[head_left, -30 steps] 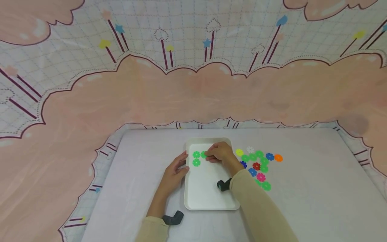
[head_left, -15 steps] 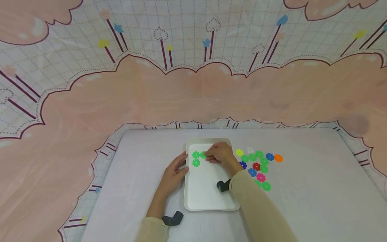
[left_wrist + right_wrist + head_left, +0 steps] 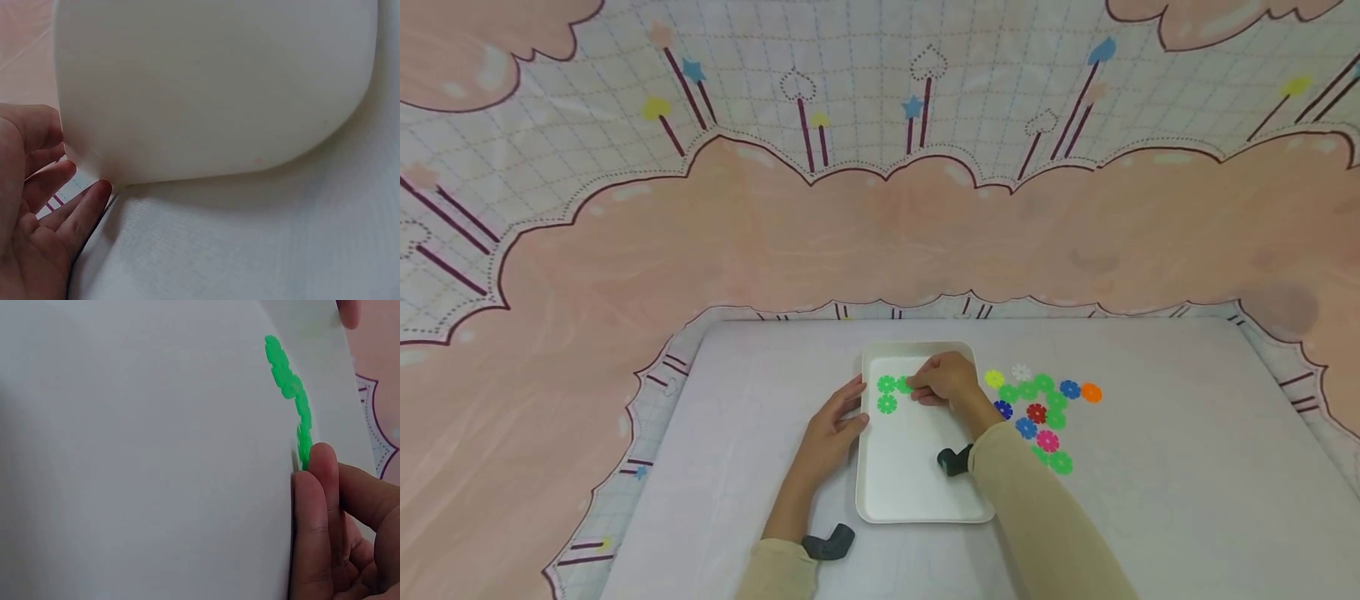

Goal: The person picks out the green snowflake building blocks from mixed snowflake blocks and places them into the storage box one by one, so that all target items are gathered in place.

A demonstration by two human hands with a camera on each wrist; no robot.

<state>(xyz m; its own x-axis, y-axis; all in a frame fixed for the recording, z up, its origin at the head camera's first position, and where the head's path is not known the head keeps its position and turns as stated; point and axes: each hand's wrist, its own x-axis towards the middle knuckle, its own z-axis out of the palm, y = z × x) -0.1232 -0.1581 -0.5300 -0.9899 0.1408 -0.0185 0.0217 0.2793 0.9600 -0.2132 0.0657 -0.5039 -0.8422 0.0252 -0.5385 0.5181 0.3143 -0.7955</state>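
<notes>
A white rectangular tray (image 3: 917, 479) lies on the table. Near its far left corner, my right hand (image 3: 946, 379) pinches the right edge of a green snowflake building disc (image 3: 903, 384). To the left of that disc sits a second green disc (image 3: 886, 384), and a third green disc (image 3: 887, 404) is nearer to me. In the right wrist view the green discs (image 3: 282, 372) form a row along the tray floor up to my fingertips (image 3: 322, 456). My left hand (image 3: 829, 433) touches the tray's left rim with loosely bent fingers, thumb apart from them.
Right of the tray lie scattered discs: several green discs (image 3: 1056, 400), a yellow disc (image 3: 994, 378), a white disc (image 3: 1021, 372), an orange disc (image 3: 1091, 392), a red disc (image 3: 1036, 413), a pink disc (image 3: 1047, 440) and blue discs (image 3: 1070, 388). My right sleeve (image 3: 1037, 500) partly covers the nearer ones.
</notes>
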